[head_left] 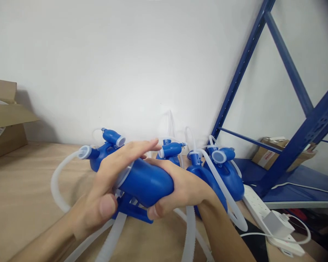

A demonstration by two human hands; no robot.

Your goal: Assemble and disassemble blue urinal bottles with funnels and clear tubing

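Note:
Between my hands is a rounded blue plastic urinal cup [149, 182] with a whitish rim, tilted on its side. My right hand [180, 185] wraps its closed, rounded end, thumb below and fingers over the top. At the rim, my left hand [106, 178] presses its palm, fingers stretched out flat across the top and thumb apart; most of the rim is hidden behind it. Just below is a blue handle part [135, 211] with a translucent corrugated hose [114, 234]. Behind my left hand stands a blue urinal bottle [94, 163] with a small blue cup [112, 137].
More blue bottles with hoses [226, 178] stand against the wall at right. A white power strip [258, 211] with a plugged-in adapter lies beside the blue metal shelf [284, 189]. An open cardboard box [8, 140] sits at left on the brown-covered table [38, 182].

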